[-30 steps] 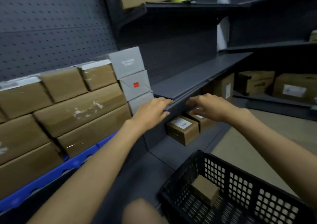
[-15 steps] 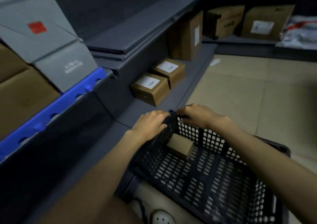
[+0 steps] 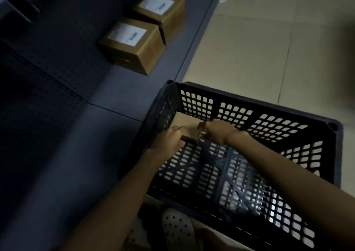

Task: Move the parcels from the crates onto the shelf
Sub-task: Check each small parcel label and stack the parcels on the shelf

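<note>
A black plastic lattice crate (image 3: pixel 269 127) sits on the pale tiled floor (image 3: pixel 269 39), its far-left corner touching the edge of the dark grey bottom shelf (image 3: pixel 119 97). In that far-left corner of the crate lies 1 small plain brown cardboard parcel (image 3: pixel 187 123), resting on the crate floor against the far wall.

Both forearms reach down into the crate to this parcel. The left hand (image 3: pixel 169 139) has its fingers curled over the parcel's near-left edge, gripping it. The right hand (image 3: pixel 215 130) has its fingers bent onto the parcel's right side, gripping it too; the view is blurred, so the exact finger placement is hard to read. The parcel lies between the 2 hands.

On the bottom shelf, well beyond the crate on the left, stand 2 brown cardboard boxes with white labels on top: the nearer labelled box (image 3: pixel 134 45) and the farther labelled box (image 3: pixel 163 10), just beside each other. A dark perforated back panel (image 3: pixel 48 68) runs along the left of the shelf. At the near edge of the view, a pale perforated clog (image 3: pixel 177 229) shows just beside the crate's near wall.
</note>
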{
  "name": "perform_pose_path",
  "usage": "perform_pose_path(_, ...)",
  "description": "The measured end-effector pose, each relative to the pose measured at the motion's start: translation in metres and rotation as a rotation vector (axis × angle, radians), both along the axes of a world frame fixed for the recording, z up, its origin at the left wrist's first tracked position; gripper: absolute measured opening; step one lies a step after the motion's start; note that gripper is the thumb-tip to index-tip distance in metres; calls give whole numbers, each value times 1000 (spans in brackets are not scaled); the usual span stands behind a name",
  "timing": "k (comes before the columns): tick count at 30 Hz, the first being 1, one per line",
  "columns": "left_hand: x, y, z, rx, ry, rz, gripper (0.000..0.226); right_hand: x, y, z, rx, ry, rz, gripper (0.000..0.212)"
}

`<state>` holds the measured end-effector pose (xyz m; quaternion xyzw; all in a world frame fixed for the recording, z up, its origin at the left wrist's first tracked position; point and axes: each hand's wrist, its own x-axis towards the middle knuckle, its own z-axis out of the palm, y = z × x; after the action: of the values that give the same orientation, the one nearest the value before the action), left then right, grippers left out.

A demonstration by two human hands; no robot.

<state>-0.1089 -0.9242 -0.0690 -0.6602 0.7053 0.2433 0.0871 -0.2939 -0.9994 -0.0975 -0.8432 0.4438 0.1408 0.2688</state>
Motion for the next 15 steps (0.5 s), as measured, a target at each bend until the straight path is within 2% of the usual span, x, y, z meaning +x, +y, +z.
perform_pose_path(6, -7, -16, -52, 62, 25, 28, 63, 12, -2, -54, 73, -23, -275, 56)
perform_pose_path(11, -15, -24, -84, 71, 72, 20, 73, 26, -17, -86, 129, -68, -444, 76)
perform_pose_path(15, -15, -28, -102, 46, 54, 55, 80, 35, -15, -106, 133, -101, -481, 73)
